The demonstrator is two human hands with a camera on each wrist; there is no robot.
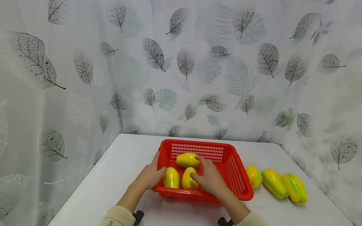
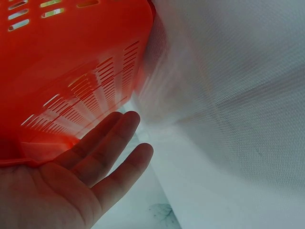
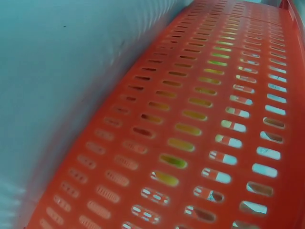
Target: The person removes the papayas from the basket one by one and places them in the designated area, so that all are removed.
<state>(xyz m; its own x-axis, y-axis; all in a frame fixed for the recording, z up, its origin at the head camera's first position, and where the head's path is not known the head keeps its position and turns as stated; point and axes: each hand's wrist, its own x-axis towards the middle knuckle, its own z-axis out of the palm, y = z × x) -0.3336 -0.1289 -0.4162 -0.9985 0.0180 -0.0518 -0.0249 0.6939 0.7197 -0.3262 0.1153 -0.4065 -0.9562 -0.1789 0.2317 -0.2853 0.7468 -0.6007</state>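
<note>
A red plastic basket with slotted walls stands on the table. Inside it are three glossy yellow-green fruits, shaped like papayas: one at the back, one at the front left and one in the front middle. My left hand rests at the basket's left rim, its thumb inside by the front-left fruit. The left wrist view shows this hand's fingers fairly straight outside the basket wall. Over the basket, my right hand spreads its fingers close to the back and middle fruits; contact is unclear. The right wrist view shows slotted basket wall, without the hand.
Right of the basket, three more such fruits lie on the white table: one by the basket wall, one in the middle and one farthest right. A leaf-patterned curtain hangs behind and along the sides.
</note>
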